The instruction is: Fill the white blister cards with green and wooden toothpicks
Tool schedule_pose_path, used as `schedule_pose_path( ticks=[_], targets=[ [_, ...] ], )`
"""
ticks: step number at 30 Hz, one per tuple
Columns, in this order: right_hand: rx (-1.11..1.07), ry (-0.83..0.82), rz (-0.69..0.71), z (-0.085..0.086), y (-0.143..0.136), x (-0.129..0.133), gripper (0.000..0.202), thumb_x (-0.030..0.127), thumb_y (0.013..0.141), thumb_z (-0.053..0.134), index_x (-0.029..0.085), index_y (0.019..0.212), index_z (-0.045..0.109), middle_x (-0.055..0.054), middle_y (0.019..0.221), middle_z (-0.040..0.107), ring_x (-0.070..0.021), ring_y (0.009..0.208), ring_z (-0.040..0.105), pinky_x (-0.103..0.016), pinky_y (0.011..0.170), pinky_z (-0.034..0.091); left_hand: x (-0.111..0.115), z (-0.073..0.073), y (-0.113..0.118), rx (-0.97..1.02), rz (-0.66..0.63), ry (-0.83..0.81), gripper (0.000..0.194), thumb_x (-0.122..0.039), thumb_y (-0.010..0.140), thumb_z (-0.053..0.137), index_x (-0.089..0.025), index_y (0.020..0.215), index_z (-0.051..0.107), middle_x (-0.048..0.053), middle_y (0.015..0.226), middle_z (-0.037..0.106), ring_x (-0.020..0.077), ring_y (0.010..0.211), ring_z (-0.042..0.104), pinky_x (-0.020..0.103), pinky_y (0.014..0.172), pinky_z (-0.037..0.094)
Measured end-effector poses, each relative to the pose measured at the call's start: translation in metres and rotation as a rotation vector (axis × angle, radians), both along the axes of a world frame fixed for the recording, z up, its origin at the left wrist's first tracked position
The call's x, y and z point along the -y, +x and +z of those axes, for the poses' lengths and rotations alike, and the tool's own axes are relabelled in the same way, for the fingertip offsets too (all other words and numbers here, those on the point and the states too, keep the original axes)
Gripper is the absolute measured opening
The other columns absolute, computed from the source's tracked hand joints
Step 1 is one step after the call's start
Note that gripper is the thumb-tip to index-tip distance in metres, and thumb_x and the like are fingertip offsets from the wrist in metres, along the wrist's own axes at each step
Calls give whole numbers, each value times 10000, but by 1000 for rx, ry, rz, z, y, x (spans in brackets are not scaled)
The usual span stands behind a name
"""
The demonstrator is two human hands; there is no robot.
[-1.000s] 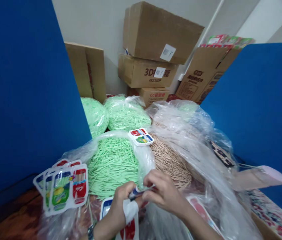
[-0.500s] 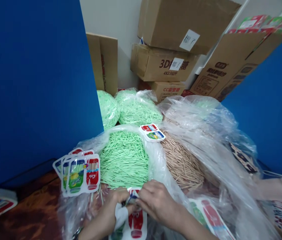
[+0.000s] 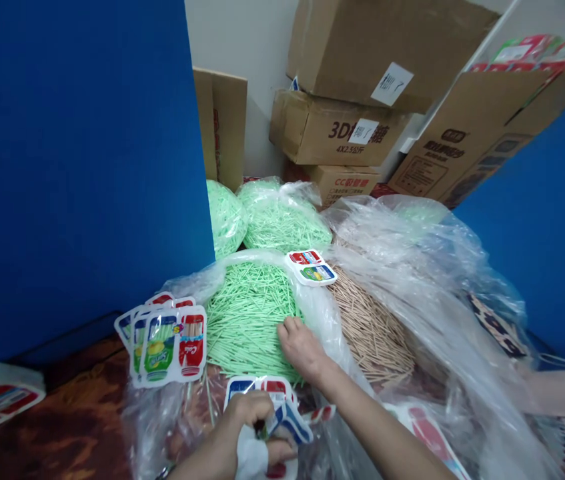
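At the bottom centre my left hand grips a printed plastic pouch by its top, which is bent and gaping. Something white, perhaps tissue or a finger cover, is around my left fingers. Another pouch with red and blue printing lies just behind that hand. My right hand is at the right edge of a heap of thin green sticks in a clear bag. Its fingers are curled together into the sticks, with the fingertips partly hidden.
Filled pouches lie fanned at left; another pouch rests on the bag's rim. Brown sticks fill a bag at right. Another person's arm shows at far right. Cardboard boxes and a blue panel stand around.
My right hand has left the pouch and moved up and forward to the green sticks. My left hand still holds the pouch, whose top now gapes. The view has shifted slightly.
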State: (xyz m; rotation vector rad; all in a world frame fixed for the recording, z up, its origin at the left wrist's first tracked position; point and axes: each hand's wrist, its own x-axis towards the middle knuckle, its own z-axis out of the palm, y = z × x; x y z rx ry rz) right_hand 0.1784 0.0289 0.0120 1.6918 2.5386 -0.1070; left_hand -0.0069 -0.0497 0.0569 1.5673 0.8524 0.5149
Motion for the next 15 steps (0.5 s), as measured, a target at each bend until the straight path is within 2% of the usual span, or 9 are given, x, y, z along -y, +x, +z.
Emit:
schedule_pose_path(
  ticks=[8,12,15],
  targets=[
    [9,12,21,0,-1,-5,212,43,879,396,148,921,576,-134,968,576,-272,970,502,-414,824,404,-2,-2,5,35,73,-75,123,-101,658,711,-144,588,619,-49,616,534,104,587,434,204,560,333],
    [-96,-34,-18,7,8,-9,202,9,839,423,150,864,565,-139,957,609,-253,946,535,-390,832,402,-5,-2,4,102,107,-94,50,-126,665,697,-142,631,664,-34,622,550,112,589,443,207,557,333],
    [-232,-81,-73,16,19,-14,149,53,865,428,154,879,537,-119,877,641,-226,849,586,-345,761,428,-7,-5,3,140,141,-75,54,-149,662,702,-145,624,664,-26,625,555,119,603,451,214,579,346]
  ],
)
